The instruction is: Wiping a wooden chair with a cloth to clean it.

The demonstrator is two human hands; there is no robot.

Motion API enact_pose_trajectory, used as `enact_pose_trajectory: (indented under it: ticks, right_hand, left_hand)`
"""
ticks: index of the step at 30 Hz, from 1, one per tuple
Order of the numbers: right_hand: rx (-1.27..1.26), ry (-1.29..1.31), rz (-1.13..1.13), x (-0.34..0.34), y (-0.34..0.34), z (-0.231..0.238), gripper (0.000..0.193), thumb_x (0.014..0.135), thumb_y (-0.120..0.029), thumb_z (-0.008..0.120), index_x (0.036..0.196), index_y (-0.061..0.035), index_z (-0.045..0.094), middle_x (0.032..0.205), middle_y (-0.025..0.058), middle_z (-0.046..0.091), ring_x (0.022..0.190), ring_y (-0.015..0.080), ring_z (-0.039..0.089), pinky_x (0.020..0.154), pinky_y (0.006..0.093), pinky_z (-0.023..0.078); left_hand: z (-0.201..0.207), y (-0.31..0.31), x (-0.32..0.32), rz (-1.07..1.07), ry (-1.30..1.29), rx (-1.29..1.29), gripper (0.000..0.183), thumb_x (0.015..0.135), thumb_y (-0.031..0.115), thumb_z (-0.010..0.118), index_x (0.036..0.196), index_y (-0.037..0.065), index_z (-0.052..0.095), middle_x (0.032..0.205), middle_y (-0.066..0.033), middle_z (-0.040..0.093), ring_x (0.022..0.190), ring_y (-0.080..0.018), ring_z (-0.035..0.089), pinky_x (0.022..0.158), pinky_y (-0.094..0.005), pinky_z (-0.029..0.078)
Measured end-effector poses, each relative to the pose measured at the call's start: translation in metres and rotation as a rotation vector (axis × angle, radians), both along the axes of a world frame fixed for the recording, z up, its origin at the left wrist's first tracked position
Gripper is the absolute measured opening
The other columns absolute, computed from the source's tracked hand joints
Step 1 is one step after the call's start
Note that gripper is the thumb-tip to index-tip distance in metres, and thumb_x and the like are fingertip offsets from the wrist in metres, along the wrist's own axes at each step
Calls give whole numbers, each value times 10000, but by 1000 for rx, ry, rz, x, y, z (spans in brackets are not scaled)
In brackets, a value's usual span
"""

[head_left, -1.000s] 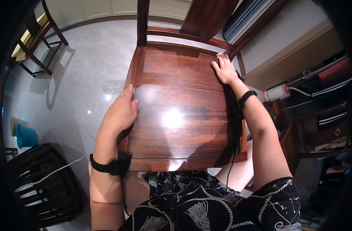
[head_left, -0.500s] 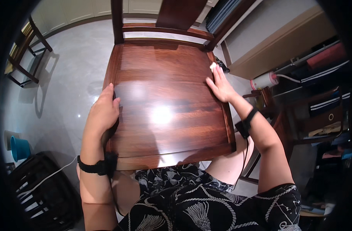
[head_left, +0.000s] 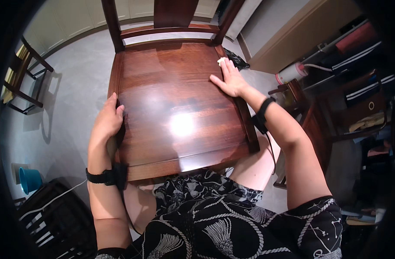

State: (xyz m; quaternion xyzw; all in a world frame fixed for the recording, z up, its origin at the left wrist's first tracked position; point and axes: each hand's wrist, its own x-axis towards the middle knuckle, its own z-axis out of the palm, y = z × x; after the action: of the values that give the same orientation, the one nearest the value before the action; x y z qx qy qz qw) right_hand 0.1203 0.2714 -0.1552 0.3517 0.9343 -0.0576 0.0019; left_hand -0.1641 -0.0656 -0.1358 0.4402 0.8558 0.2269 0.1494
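Note:
A dark reddish-brown wooden chair (head_left: pixel 163 95) stands in front of me, its glossy seat close to my lap and its back on the far side. Along the seat's left edge lies my left hand (head_left: pixel 108 115), closed round the rim with the thumb on top and the fingers partly hidden. My right hand (head_left: pixel 233 82) is at the far right edge of the seat. A small crumpled white cloth (head_left: pixel 222 61), possibly tissue, shows at its fingertips, pressed against the frame. The thumb stretches out over the seat panel.
Another wooden chair (head_left: pixel 22 80) stands at the far left. A blue bin (head_left: pixel 30 180) and dark slatted furniture (head_left: pixel 55 216) are at the lower left, crossed by a white cable (head_left: pixel 55 199). On the right are another wooden chair (head_left: pixel 310 121) and a white-and-pink cylinder (head_left: pixel 289 74).
The chair appears shifted left and slightly turned in view. My right hand and the white cloth remain by the far right rim, slightly nearer the back corner. My left hand keeps its place on the left edge.

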Motion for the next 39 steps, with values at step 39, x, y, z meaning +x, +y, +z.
enact_pose_trajectory:
  ticks: [39]
  right_hand:
    - [-130, 125, 617, -214, -212, 9, 1059, 829, -734, 406, 1425, 119, 214, 1508, 314, 171, 1441, 404, 87, 1171, 459, 100]
  left_hand:
    - [6, -13, -34, 136, 25, 99, 509, 963, 195, 440, 1387, -77, 366, 1372, -282, 446, 1294, -381, 422, 1078, -386, 339]
